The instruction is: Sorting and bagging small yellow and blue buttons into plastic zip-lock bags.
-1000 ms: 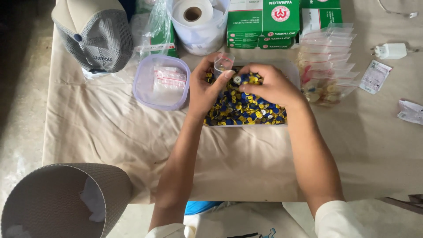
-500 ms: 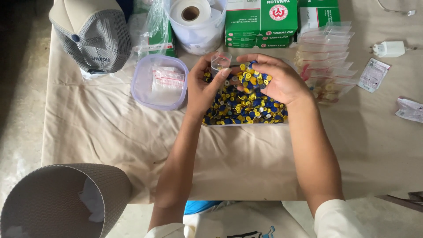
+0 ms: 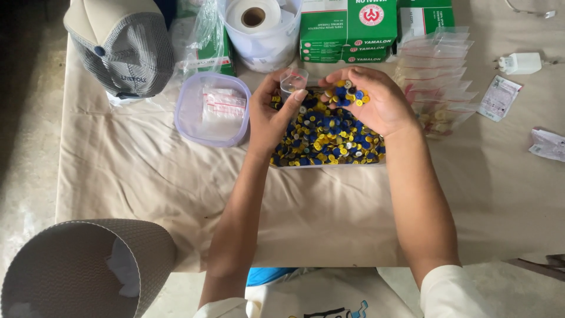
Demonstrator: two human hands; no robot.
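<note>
cap [image 3: 118, 44], grey and beige, sat at the far left of the cloth-covered table [image 3: 147, 176], with a grey cylindrical bin [image 3: 76, 265] below the table edge. beside the cap lay a round lilac-rimmed container [image 3: 212, 109] holding small clear bags. next came the left hand [image 3: 271, 115], its fingers [image 3: 297, 95] curled and clamped round a small clear cup [image 3: 293, 79], thumb on the near side, held just above the far left corner of the tray [image 3: 329, 164]. the tray was heaped with blue, yellow and white buttons [image 3: 329, 132]. the right hand [image 3: 376, 103] hovered cupped over that heap, fingers loosely bent and slightly apart, a small pile of buttons resting in the palm close to the cup's mouth. the mouth looked narrow next to the handful, so, by my judgement, a quick tip of the palm could send buttons over the rim and onto the cloth. a stack of clear zip bags [image 3: 438, 70] lay to the right, green boxes [image 3: 347, 29] behind.
</note>
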